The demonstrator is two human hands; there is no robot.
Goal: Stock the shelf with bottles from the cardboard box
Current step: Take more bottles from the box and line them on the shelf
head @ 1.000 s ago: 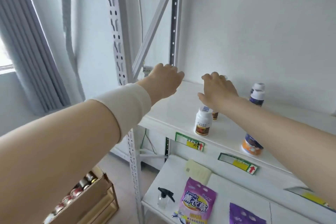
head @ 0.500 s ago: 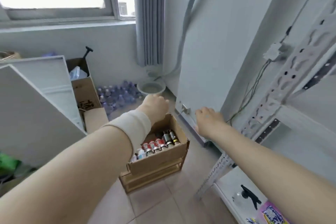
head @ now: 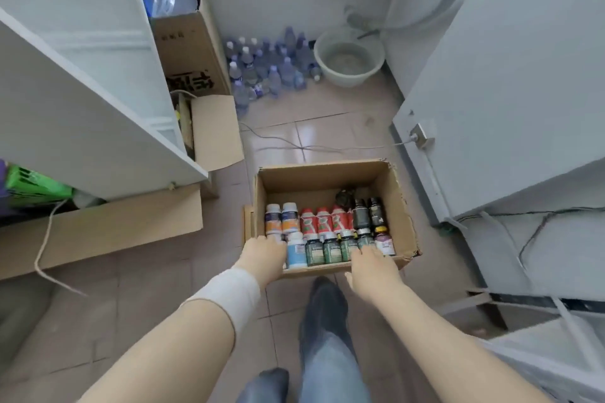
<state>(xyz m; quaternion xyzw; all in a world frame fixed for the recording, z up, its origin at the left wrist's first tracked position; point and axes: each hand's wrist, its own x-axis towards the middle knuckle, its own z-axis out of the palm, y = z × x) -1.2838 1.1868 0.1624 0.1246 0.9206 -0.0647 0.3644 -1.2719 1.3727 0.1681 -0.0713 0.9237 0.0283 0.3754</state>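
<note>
An open cardboard box (head: 327, 171) stands on the tiled floor in front of my feet. Upright bottles fill its near half: two white ones with orange labels (head: 281, 217), red ones (head: 322, 221), dark ones (head: 368, 214), a white-and-blue one (head: 296, 253), several green ones (head: 330, 250) and a purple-labelled one (head: 384, 244). My left hand (head: 265, 255), a white bandage on its wrist, reaches over the box's near left corner with its fingertips on a bottle top. My right hand (head: 370, 263) hovers at the near edge, fingers spread on the green bottle tops. Neither hand holds a bottle.
White shelf panels rise at the right (head: 523, 75) and left (head: 82, 75). A tall cardboard box (head: 190, 52) and flat cardboard (head: 108, 226) lie at the left. Water bottles (head: 268, 69), a basin (head: 348, 59) and a floor cable (head: 294, 145) are behind the box. My legs (head: 324, 321) are below.
My view has swung from the shelf down to the floor. Both hands left the shelf and came down onto the bottles at the box's near edge.
</note>
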